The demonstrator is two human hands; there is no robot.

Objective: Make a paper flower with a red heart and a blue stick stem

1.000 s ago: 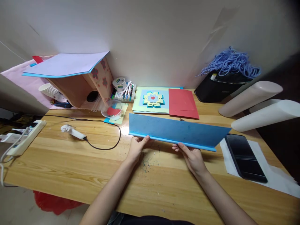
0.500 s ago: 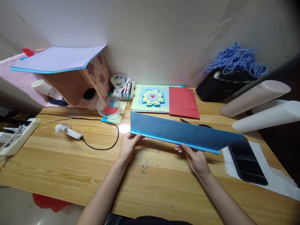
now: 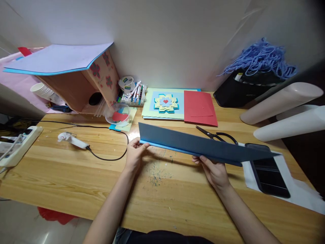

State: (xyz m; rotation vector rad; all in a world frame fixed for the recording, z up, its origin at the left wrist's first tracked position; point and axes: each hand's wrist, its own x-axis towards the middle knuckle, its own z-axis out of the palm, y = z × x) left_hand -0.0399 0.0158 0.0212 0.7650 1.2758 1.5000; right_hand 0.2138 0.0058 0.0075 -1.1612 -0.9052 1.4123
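One blue sheet (image 3: 193, 142), rolled edge pinched by two hands; one pair of scissors (image 3: 213, 134).

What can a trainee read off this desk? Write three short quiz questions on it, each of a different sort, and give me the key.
1. What are the left hand and the right hand holding between them?
A) the black scissors
B) the blue sheet
C) the red sheet

2. True or false: the tangle of blue cord sits inside the clear round tub.

3. Fill in the missing colour: the black phone lies on paper that is ____.

Key: 1 B; 2 false; 3 white.
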